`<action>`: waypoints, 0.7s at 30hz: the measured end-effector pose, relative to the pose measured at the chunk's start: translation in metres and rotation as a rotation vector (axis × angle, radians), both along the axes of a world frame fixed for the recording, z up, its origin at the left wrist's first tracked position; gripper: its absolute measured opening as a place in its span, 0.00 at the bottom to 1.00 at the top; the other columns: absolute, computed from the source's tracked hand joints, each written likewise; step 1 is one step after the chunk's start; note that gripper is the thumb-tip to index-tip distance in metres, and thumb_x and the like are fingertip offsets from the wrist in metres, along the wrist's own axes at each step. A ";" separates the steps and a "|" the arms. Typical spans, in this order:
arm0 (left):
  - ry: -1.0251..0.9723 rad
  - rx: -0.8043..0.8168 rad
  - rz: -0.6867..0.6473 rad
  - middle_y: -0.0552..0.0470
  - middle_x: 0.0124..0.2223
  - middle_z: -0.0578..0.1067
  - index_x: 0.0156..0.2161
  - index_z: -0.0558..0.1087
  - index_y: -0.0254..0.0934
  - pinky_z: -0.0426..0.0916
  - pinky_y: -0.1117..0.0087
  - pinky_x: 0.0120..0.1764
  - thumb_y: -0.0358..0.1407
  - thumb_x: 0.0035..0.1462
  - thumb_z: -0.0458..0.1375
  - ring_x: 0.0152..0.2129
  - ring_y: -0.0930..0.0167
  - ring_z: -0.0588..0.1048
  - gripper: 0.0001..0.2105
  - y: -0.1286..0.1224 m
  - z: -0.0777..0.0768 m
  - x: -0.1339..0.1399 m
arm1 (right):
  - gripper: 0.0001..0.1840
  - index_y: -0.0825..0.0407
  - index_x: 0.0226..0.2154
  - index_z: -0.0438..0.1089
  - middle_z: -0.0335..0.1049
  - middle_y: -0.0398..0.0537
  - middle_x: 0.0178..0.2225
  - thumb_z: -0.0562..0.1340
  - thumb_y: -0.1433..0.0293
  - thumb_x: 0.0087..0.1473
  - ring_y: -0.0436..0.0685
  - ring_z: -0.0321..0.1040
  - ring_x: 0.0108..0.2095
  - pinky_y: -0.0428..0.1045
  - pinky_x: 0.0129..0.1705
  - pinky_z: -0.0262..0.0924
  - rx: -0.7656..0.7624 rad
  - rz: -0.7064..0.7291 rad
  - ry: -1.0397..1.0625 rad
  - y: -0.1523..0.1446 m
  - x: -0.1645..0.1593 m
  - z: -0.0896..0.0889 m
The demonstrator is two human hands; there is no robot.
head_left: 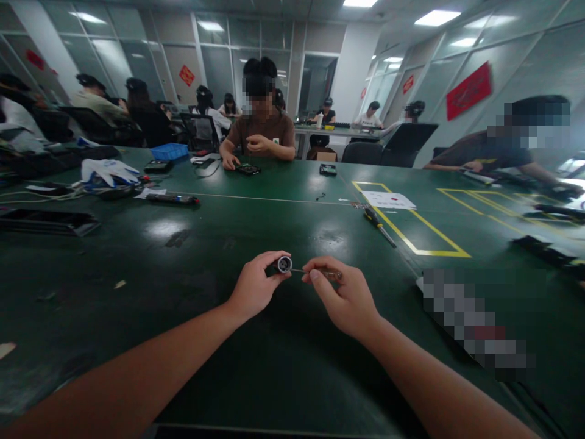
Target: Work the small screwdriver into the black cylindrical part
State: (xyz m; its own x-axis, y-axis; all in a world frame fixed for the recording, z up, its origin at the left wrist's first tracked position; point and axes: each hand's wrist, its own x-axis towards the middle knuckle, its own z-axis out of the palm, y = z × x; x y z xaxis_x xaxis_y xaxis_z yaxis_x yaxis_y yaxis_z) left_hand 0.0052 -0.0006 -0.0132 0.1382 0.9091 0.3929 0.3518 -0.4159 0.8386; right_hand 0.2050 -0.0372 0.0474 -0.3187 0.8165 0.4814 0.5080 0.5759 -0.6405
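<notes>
My left hand (258, 281) grips a small round part with a silvery rim and a dark inside (284, 264), its open face turned toward me. Its kind I cannot make out; it may have pins or holes within. A thin screwdriver (337, 275) lies in my right hand (342, 296), closed around the handle. The screwdriver's slim shaft points left and reaches the side of the round part. Both hands hover above the green table (292, 372), close together in the middle of the view.
Beyond my hands lies a yellow-and-black screwdriver (380, 225) beside yellow tape markings (443, 253). A blurred-out long object (470, 323) rests at right. White gloves (109, 172), a blue basket (169, 152) and a dark tray (48, 221) are at left. A person (260, 131) works opposite.
</notes>
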 end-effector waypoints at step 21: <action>0.133 0.084 0.082 0.50 0.51 0.80 0.50 0.78 0.42 0.68 0.58 0.57 0.27 0.54 0.67 0.50 0.65 0.75 0.18 -0.001 0.005 -0.002 | 0.08 0.52 0.35 0.73 0.75 0.45 0.28 0.58 0.73 0.60 0.52 0.70 0.26 0.47 0.31 0.61 0.107 -0.003 -0.071 -0.003 -0.006 0.000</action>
